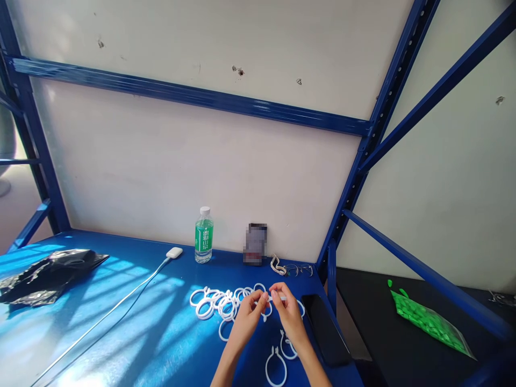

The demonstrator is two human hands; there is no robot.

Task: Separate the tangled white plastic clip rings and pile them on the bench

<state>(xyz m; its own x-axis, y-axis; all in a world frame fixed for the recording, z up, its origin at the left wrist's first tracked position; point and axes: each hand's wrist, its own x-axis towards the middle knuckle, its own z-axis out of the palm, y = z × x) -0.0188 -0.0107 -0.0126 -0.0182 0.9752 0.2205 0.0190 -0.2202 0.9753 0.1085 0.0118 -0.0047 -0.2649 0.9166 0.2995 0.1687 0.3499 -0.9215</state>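
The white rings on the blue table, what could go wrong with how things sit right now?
The white ring pinched between the left hand and right hand looks thin, so it might snap or spring away. The black phone lies near the blue table's right edge and might get knocked off. The loose pile of rings could tangle.

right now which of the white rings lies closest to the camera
The white ring at the bottom edge of the view, just below the right hand. It lies alone on the blue table, while the ring pile sits farther back, left of the left hand.
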